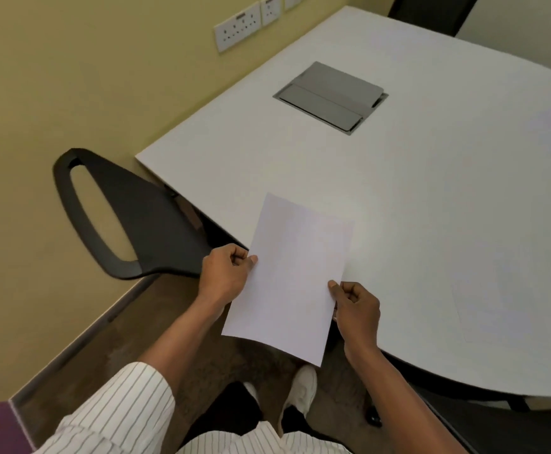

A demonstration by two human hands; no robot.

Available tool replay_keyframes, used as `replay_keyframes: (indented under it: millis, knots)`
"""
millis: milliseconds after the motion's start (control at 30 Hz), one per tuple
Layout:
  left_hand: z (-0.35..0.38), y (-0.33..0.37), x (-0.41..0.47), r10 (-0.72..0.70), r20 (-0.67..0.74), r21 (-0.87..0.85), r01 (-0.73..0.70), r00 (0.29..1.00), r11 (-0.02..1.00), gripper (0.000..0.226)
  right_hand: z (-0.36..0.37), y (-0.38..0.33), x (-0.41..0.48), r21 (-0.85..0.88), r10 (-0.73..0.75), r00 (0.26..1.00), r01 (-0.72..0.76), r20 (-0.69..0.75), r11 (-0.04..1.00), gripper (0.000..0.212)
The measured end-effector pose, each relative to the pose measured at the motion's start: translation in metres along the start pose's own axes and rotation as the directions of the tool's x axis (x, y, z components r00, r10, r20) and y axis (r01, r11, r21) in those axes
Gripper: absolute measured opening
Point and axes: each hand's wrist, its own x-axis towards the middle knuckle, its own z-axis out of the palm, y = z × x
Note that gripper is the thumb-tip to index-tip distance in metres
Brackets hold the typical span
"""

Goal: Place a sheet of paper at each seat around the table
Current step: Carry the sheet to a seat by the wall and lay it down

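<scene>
Holding a sheet of paper (290, 276) by both sides, pinched between curled fingers of left hand (226, 273) and right hand (356, 306). Partly over the desk's (431, 191) near edge, right of a black chair (136, 217).

A black chair (136, 217) sits beside a yellow wall (54, 77) with white sockets (238, 27).

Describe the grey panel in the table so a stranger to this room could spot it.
Start at the big white table beside the yellow wall. Toward its far side, near the wall sockets, a grey rectangular hatch is set into the top. Nothing else on that white surface is grey.
</scene>
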Motion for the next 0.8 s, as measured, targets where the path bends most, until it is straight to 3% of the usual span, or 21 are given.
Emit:
replay_keyframes:
  millis: [467,800]
  knots:
    - [0.018,0.045,0.205,0.080,0.188,0.185,-0.115,0.979,0.976,0.023,0.082,-0.051,0.105,-0.095,0.041,0.989,-0.054,-0.140,0.994,0.021]
    - [0.002,0.051,0.346,0.060,0.214,0.280,-0.120,0.975,0.952,0.022,0.188,-0.066,0.171,-0.083,0.095,0.990,-0.104,-0.107,0.991,0.018]
